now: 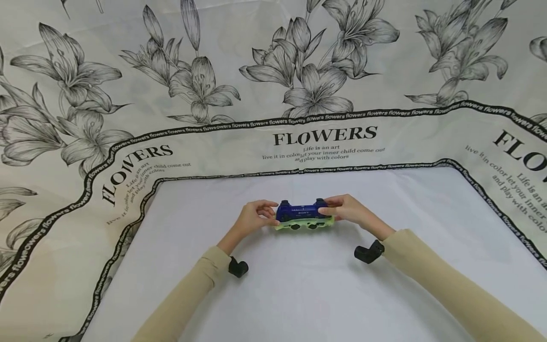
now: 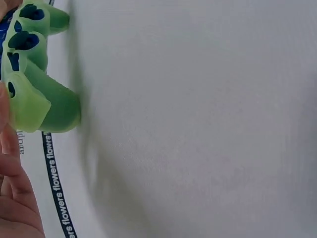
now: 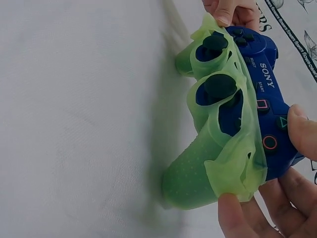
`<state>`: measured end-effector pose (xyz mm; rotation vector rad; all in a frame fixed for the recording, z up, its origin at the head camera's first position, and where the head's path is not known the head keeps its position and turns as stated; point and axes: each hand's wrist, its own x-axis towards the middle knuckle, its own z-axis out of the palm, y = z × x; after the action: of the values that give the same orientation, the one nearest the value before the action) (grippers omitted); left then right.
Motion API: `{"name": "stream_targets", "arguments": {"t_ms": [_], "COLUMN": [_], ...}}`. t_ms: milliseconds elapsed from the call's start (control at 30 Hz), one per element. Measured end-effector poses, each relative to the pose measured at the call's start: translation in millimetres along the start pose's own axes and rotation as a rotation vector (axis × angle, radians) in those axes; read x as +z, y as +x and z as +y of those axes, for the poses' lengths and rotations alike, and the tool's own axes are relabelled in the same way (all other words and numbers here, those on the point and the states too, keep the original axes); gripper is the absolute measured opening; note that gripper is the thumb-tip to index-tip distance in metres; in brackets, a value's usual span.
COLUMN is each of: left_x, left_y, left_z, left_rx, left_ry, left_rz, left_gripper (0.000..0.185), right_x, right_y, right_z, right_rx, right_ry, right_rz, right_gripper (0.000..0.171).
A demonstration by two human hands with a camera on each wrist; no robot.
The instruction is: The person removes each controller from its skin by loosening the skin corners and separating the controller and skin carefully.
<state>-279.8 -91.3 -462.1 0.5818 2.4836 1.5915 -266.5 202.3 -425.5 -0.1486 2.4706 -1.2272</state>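
A blue Sony game controller sits partly inside a translucent green silicone cover, held between both hands over the white table. The cover wraps the handles, and the black thumbsticks show through its holes. Its edge is folded back, leaving the face buttons and SONY lettering bare. My left hand pinches the left end, thumb at the cover's edge. My right hand grips the other end, with its thumb beside the triangle button and a fingertip on the folded cover corner. The controller's underside is hidden.
A white cloth covers the table. Behind and beside it hangs a fabric backdrop printed with flowers and lettering. Black camera mounts are worn at both wrists, below the beige sleeves.
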Motion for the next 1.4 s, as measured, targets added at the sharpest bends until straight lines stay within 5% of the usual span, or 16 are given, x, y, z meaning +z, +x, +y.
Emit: {"name": "stream_targets", "arguments": {"t_ms": [233,533,733,867,1067,1400], "left_x": [6.0,16.4,17.4,14.5,10.5,11.2], "left_y": [-5.8,-13.0,-13.2,-11.4,-6.5,1.5], "left_z": [-2.2,9.8,16.9,23.5,28.7,26.0], "left_rx": [0.005,0.025,0.033,-0.042,-0.165,-0.183], "left_ry": [0.012,0.114,0.305,0.371,0.303,0.110], "left_rz": [0.033,0.168,0.193,0.155,0.104,0.014], "left_gripper": [0.041,0.035,0.033,0.033,0.036,0.053], "right_x": [3,1,0,2,4,1], "right_y": [-1,1,1,-1,-1,1], "right_z": [2,0,-2,-1,-3,-3], "right_rx": [0.019,0.014,0.007,0.015,0.017,0.036], "right_ry": [-0.007,-0.018,-0.021,-0.015,-0.010,0.008], "right_rz": [0.007,0.009,0.020,0.016,0.019,0.018], "right_gripper": [0.070,0.070,0.069,0.069,0.070,0.069]}}
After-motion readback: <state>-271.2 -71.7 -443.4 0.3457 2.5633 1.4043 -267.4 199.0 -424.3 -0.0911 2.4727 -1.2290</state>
